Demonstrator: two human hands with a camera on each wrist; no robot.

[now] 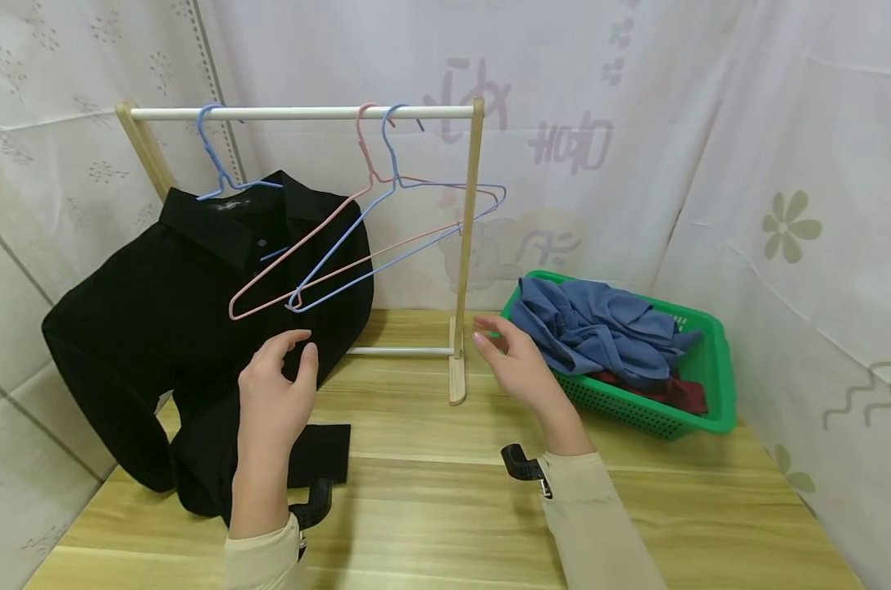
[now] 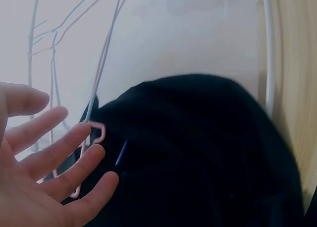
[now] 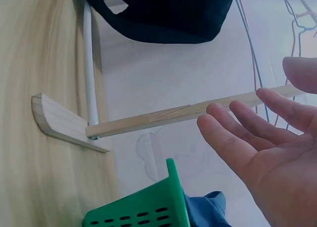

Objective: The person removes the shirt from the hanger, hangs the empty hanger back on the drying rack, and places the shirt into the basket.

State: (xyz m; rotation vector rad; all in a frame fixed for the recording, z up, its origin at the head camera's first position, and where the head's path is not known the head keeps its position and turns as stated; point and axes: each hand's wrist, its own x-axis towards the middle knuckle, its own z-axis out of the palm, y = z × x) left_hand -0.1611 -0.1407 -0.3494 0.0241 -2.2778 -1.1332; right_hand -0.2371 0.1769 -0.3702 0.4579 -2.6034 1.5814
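My left hand [image 1: 277, 401] is in front of the black shirt [image 1: 120, 303], below the lower corners of two bare hangers; its fingers are loosely bent and hold nothing. The shirt hangs from a blue hanger [image 1: 212, 156] at the left of the rack. Toward the right of the rail hang a pink hanger [image 1: 297, 246] and another blue hanger [image 1: 342, 238]. Between the rack's right post [image 1: 467, 246] and the green basket [image 1: 718, 369] is my right hand [image 1: 522, 369], relaxed and holding nothing. Spread, slightly curved fingers [image 2: 74, 167] show in the left wrist view.
Blue cloth [image 1: 600, 328] and dark red cloth [image 1: 681, 393] lie in the basket at the right. The wooden rack has a white top rail [image 1: 297, 113] and a foot [image 1: 456, 381] on the wood-grain table [image 1: 430, 508]. Patterned curtains [image 1: 821, 164] surround the table.
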